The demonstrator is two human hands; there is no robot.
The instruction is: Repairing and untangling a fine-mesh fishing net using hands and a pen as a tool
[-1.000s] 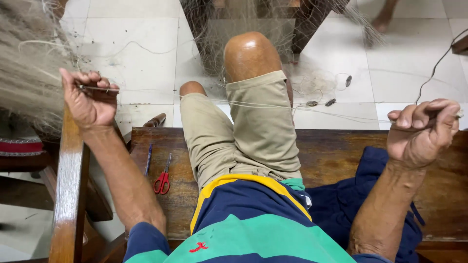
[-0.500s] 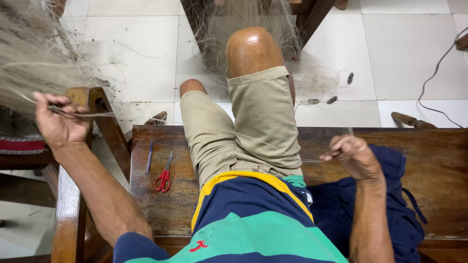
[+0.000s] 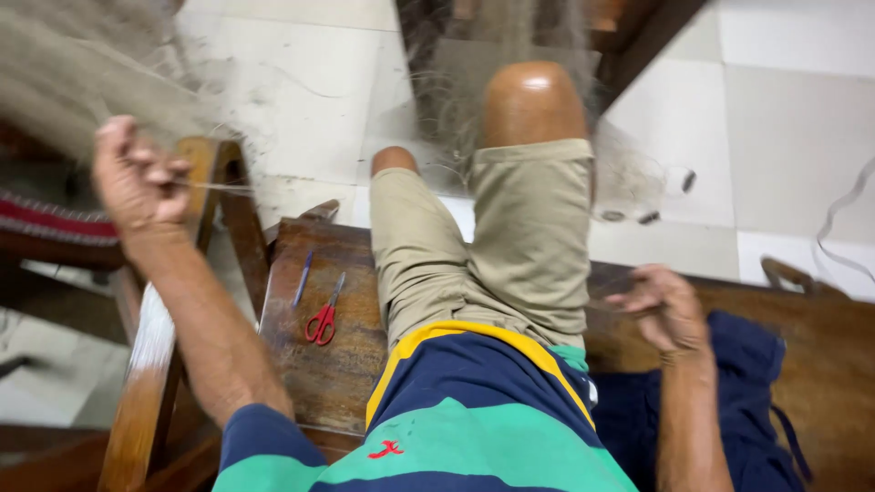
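My left hand (image 3: 137,178) is raised at the upper left, fingers pinched on a thin line of a fine pale fishing net (image 3: 64,73) that hangs bunched there. My right hand (image 3: 665,310) is low beside my right thigh over the wooden bench (image 3: 328,364), fingers curled on what looks like a thin strand or small tool; motion blur hides which. More net (image 3: 510,36) drapes over my raised knee. I sit on the bench in khaki shorts and a striped shirt.
Red-handled scissors (image 3: 323,319) and a thin blue stick (image 3: 303,278) lie on the bench left of my legs. A wooden chair arm (image 3: 205,182) stands at left. Blue cloth (image 3: 775,401) lies on the bench at right. Small dark net weights (image 3: 647,217) rest on the white tiled floor.
My right hand came down from high at the far right to beside my thigh. My left hand shifted left, then slightly up, still pinching the line. The view tilted a little.
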